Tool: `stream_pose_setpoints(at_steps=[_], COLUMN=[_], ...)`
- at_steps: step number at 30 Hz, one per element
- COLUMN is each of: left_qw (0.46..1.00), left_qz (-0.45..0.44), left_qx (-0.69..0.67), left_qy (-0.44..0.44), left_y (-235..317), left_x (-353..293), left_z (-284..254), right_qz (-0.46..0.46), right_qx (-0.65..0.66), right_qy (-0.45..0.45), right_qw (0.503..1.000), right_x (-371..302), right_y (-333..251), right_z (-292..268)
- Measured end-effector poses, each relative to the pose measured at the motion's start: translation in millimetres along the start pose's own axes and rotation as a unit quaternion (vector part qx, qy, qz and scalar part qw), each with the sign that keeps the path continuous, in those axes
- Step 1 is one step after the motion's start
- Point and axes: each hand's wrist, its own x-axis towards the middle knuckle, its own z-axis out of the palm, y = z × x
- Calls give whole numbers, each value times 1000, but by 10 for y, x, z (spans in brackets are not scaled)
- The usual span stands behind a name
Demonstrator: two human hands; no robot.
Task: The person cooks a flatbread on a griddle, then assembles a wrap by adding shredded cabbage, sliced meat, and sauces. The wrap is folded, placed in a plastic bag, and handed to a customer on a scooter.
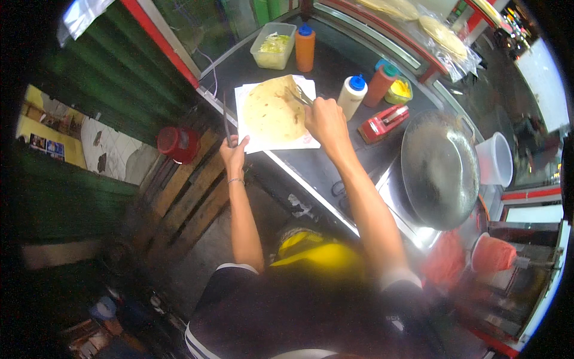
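A round, pale flatbread [272,113] with browned spots lies on white paper [248,142] at the counter's left front edge. My right hand [326,119] is closed round a metal utensil [303,96], whose tip meets the flatbread's upper right part; its exact kind is hard to make out. My left hand [233,152] grips a long, thin, dark knife-like tool [226,116] that points away from me, beside the paper's left edge. The left thumb is at the paper's lower left corner.
Behind the flatbread stand a tub of shredded vegetables [275,48] and an orange sauce bottle [305,49]. To the right are a white bottle [351,96], a red bottle [380,85], a red box-like holder [384,122] and a large dark pan [439,170]. A red stool [178,145] stands at left.
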Motion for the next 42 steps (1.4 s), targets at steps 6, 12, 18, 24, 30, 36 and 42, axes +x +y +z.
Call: stream_pose_setpoints(at_steps=[6, 12, 18, 24, 30, 36, 42], left_qw=[975, 927, 929, 919, 907, 812, 554], left_qz=[199, 289, 342, 382, 361, 234, 497], left_qx=[88, 90, -11, -67, -47, 120, 283], left_qy=[52, 223, 144, 69, -210, -521, -605], left_y=[-247, -117, 514, 1404, 2073, 2347, 2158], left_x=[166, -38, -473, -924, -2140, -3770, -4708], left_z=[-169, -535, -232, 155, 160, 202, 767], right_qz=[-33, 237, 192, 134, 326, 378, 535], right_qx=[161, 212, 45, -64, 135, 191, -96], right_qy=[133, 3, 127, 247, 136, 281, 245], right_qw=[977, 948, 972, 957, 926, 861, 803], right_x=[-1004, -3048, -3857, -3922, -3810, -4864, -5697], right_y=[339, 940, 1207, 1296, 1039, 994, 1449], right_z=[-1136, -1940, -876, -451, -740, -2147, -2935])
